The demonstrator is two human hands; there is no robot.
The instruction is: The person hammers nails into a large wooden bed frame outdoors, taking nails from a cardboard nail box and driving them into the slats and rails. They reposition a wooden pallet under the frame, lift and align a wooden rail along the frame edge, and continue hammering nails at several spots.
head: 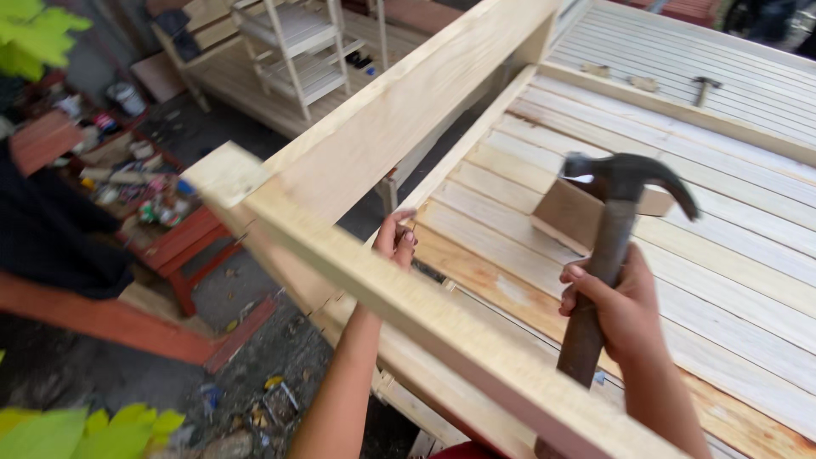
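My right hand [620, 308] grips the brown handle of a claw hammer [614, 223], its dark head raised above the slats. My left hand [396, 240] reaches under the near pale wooden rail [408, 310] and pinches something small against the edge of the slatted panel [680, 280]; what it holds is hidden. A long wooden side board [408, 110] runs away from the corner post [223, 174]. A small wooden block [569, 212] lies on the slats just beyond the hammer head.
A second hammer [704, 85] lies on another slatted panel [680, 51] at the far right. Pale wooden shelving [293, 51] stands behind. A red bench [183, 242] with clutter sits at left. Green leaves [38, 34] hang near the camera. Gravel ground lies below.
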